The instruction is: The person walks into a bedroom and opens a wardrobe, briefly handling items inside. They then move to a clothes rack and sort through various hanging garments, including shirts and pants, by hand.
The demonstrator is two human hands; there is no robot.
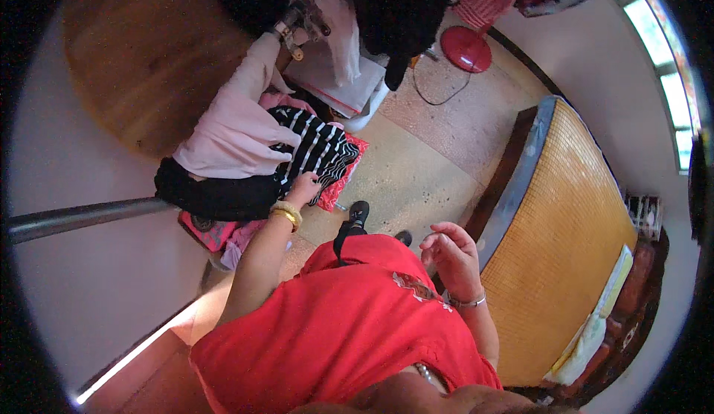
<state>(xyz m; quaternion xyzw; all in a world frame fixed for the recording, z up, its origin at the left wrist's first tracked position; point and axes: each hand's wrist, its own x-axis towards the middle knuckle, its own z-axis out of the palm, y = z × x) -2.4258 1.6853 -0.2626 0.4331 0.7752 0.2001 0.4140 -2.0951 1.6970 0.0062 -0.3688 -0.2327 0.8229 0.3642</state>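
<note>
My left hand (303, 188), with a yellow bangle at the wrist, is closed on the edge of a black and white striped garment (316, 150). That garment lies on a heap of clothes with a pale pink garment (234, 127) and a black garment (216, 194) beside it. Red and pink patterned cloth (338, 187) shows under the heap. My right hand (452, 254) is raised in front of my red top, fingers loosely curled and apart, with nothing in it. A thin bracelet sits on its wrist.
A bed with a yellow woven mat (565, 235) stands at the right. A metal rail (82, 217) crosses the left. A red round stool (465, 48) and hanging dark clothes (401, 5) are at the top, a wooden door (145, 49) at upper left.
</note>
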